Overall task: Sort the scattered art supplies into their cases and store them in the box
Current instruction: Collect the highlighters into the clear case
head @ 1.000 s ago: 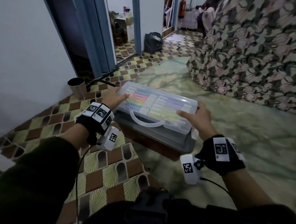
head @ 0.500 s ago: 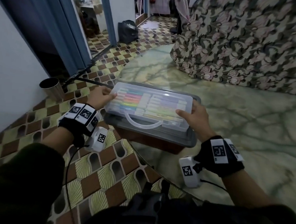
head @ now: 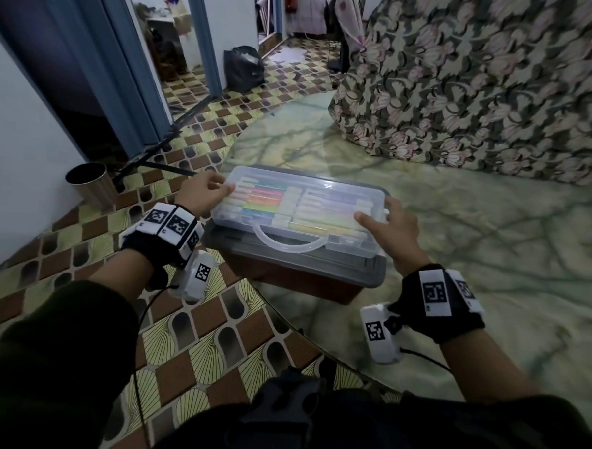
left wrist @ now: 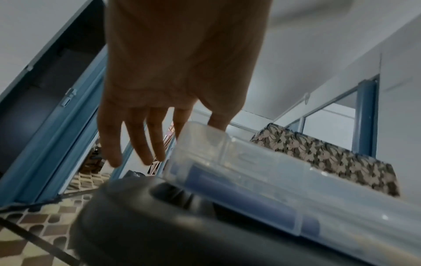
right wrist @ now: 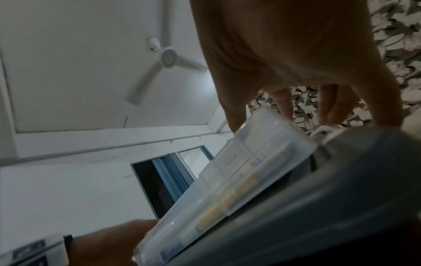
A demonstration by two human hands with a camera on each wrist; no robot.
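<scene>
Both hands (head: 203, 193) (head: 392, 227) grip the clear case's (head: 299, 207) short edges over the box (head: 296, 265).

Your work surface is a green marble-patterned table (head: 475, 240) with a rounded near edge. Directly on it you have a brown box with a grey lid (head: 295, 269), close to the table's left edge. Farther back on your right, a floral-patterned fabric (head: 483, 83) spills onto the tabletop, well apart from the box.
</scene>
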